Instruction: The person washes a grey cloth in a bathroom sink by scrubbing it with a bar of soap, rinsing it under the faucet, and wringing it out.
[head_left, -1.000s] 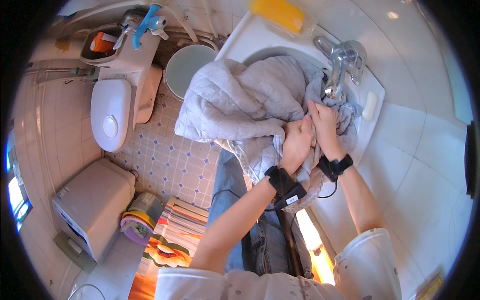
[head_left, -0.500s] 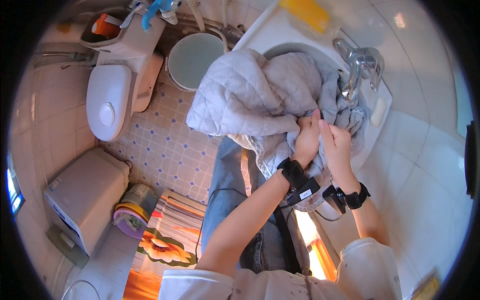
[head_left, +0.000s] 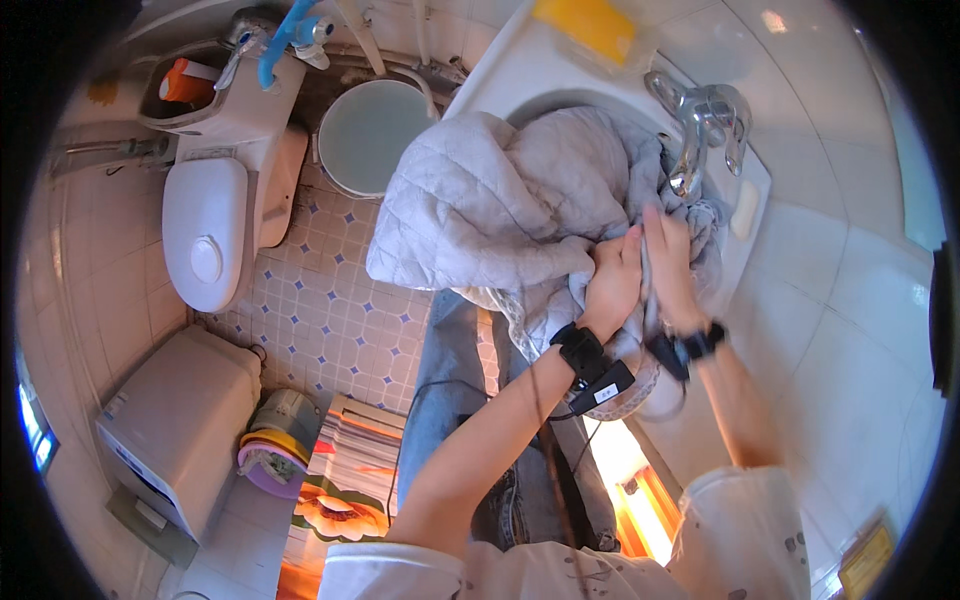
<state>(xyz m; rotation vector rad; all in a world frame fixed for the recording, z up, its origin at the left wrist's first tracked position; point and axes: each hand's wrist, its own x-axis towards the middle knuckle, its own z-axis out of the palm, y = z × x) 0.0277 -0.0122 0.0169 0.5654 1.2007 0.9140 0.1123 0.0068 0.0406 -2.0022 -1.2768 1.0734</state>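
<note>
A large light-grey quilted cloth [head_left: 480,200], like a bed cover with a pale trimmed edge, lies heaped in the white sink [head_left: 480,75] and hangs over its near left side. My left hand [head_left: 612,285] is closed on a fold of it at the basin's near part. Close beside it, my right hand [head_left: 668,262] grips the same cloth, its fingers slightly blurred. Both wrists wear black bands with small boxes and cables. Above the right hand, the chrome faucet [head_left: 700,125] reaches over the cloth. Much of the basin is hidden.
A soap bar [head_left: 743,209] sits on the sink's right rim, and a yellow packet [head_left: 588,28] at its far end. Left are a bucket of water [head_left: 372,138], a toilet [head_left: 205,235], a grey cabinet [head_left: 180,420] and stacked basins [head_left: 275,465]. A flowered mat [head_left: 340,510] covers some floor.
The view has shifted a little. My right hand has moved slightly up along the cloth beside the left, while the left keeps its hold.
</note>
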